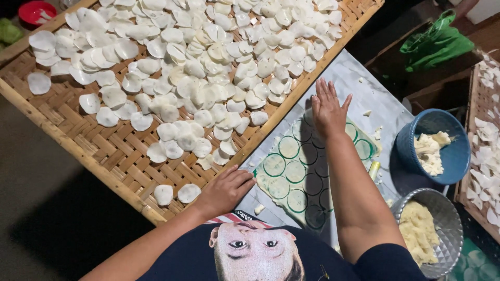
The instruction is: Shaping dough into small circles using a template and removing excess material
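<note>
The right hand (329,110) lies flat and open, fingers spread, on the far end of a thin dough sheet (304,166) full of cut round holes; the left hand (225,190) rests palm down, holding nothing, at the sheet's near corner, beside the woven bamboo tray (99,151) covered with white dough rounds (198,78); a blue basket (452,156) and a metal bowl (448,224) of dough scraps stand to the right.

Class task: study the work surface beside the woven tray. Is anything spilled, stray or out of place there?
Yes. Small white dough scraps lie scattered on the grey work surface beyond the right hand, away from the cut dough sheet. Another bit lies by the left hand.
</note>
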